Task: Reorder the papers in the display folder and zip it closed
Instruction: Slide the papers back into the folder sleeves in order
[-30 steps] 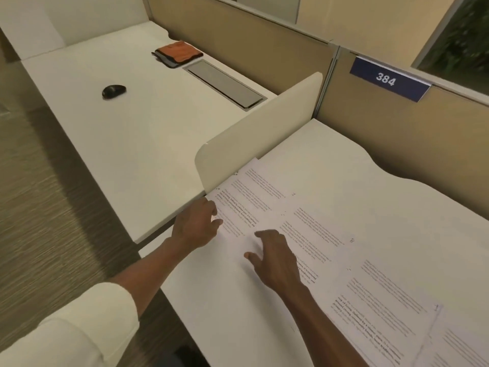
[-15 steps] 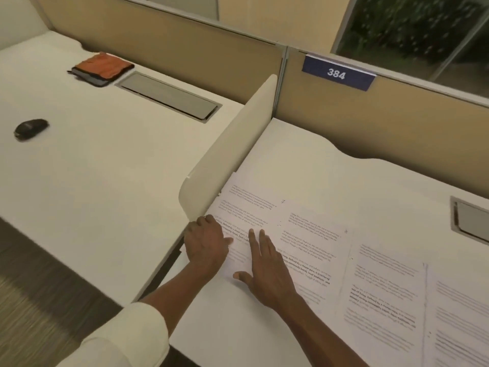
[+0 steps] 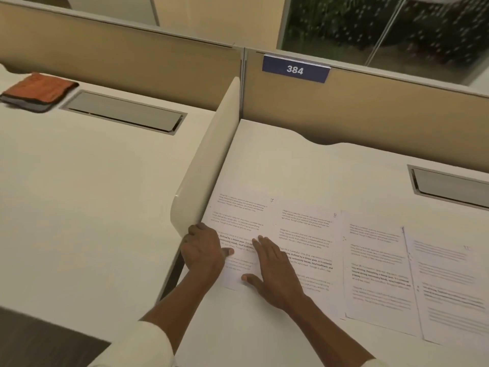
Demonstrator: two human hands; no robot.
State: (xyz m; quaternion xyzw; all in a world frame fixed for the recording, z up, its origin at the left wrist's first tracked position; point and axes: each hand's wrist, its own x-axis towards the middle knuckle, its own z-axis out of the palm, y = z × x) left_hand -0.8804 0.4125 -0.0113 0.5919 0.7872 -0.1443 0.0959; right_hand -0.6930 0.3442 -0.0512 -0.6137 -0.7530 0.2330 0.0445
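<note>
Where the smooth white desk (image 3: 304,165) met tan fabric partitions (image 3: 370,107), printed papers (image 3: 304,229) lay in a flat row along its near side; the left hand (image 3: 203,250) pinched the leftmost sheet's edge with curled fingers, while the right hand (image 3: 275,268) pressed flat, fingers straight.

Matt white paper sheets (image 3: 304,234) are lying on the smooth, satin desk (image 3: 317,168); upper left, an orange cloth (image 3: 39,87) is looking soft beside a dull grey metal hatch (image 3: 124,112).
</note>
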